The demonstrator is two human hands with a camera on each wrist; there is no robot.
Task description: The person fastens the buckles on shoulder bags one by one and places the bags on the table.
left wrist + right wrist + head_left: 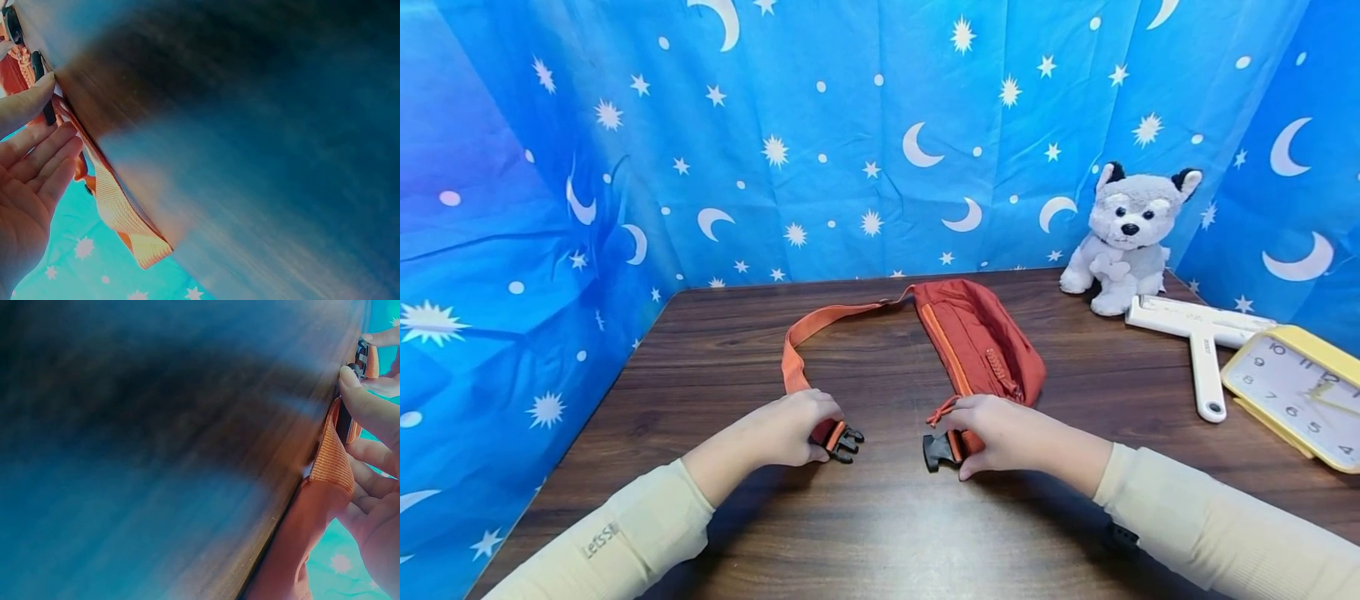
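Note:
A red waist bag (981, 333) lies on the table, with its orange strap (823, 319) curving off to the left. My left hand (790, 427) pinches the strap's end at the black pronged buckle half (848, 444), whose prongs point right. Opposite it, my right hand (1009, 433) pinches the black socket buckle half (937, 452) beside the bag's lower end. A gap separates the two halves, which face each other low over the table. In the right wrist view, orange webbing (333, 459) runs from under the thumb to the bag.
The brown wooden table (865, 533) is backed by a blue curtain with moons and stars. At the right stand a grey-white plush dog (1131, 233), a white T-shaped tool (1207, 367) and a yellow-framed clock (1300, 392). A red cord pull (942, 410) hangs near my right fingers.

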